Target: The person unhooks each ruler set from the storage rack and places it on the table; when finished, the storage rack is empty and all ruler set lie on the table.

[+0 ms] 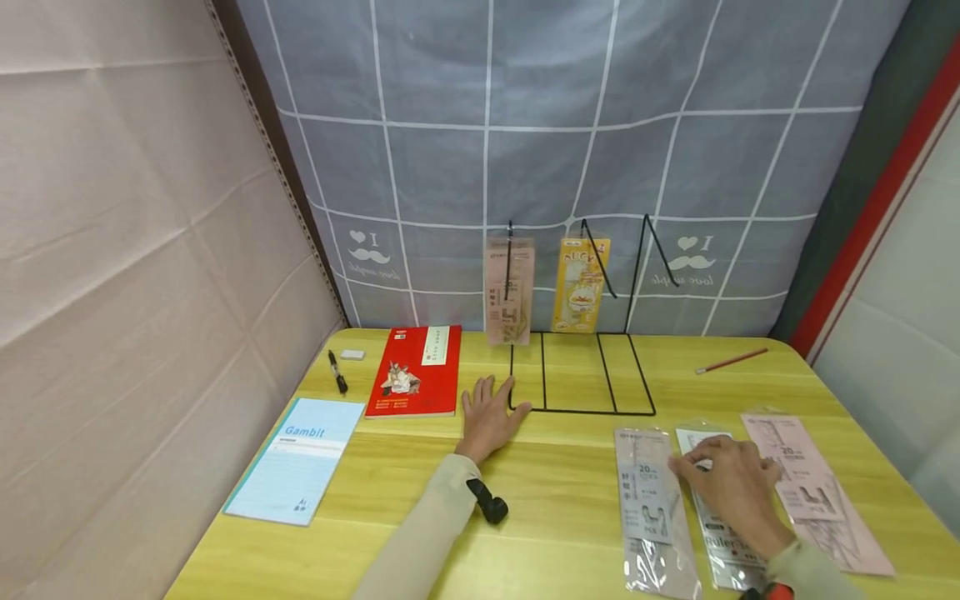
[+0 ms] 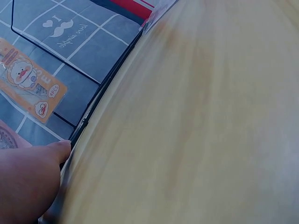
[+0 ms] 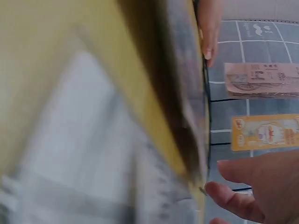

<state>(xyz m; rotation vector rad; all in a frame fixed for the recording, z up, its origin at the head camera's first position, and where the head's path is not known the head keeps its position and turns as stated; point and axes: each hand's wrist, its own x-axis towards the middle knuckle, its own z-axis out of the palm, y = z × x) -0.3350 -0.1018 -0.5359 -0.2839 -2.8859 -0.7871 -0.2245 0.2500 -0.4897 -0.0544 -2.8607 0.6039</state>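
Note:
My left hand (image 1: 491, 419) rests with spread fingers at the front left corner of a black wire display rack (image 1: 581, 410); in the left wrist view, its thumb (image 2: 58, 150) touches the rack's bar. My right hand (image 1: 733, 483) is over a grey-white packaged ruler set (image 1: 722, 537), covering its middle. In the right wrist view, the thumb (image 3: 233, 170) and index finger (image 3: 229, 198) stand apart with nothing visible between them. To the left of this hand lies a greyish-pink clear-bagged package (image 1: 651, 500), and to its right a pink package (image 1: 817, 492).
On the rack's hooks hang pink packages (image 1: 510, 283) and a yellow duck package (image 1: 581, 283). Left of the rack lie a red book (image 1: 416, 375), a blue notebook (image 1: 296, 462), a black pen (image 1: 337, 372) and a white eraser (image 1: 352, 355). A red pencil (image 1: 731, 361) lies at the back right.

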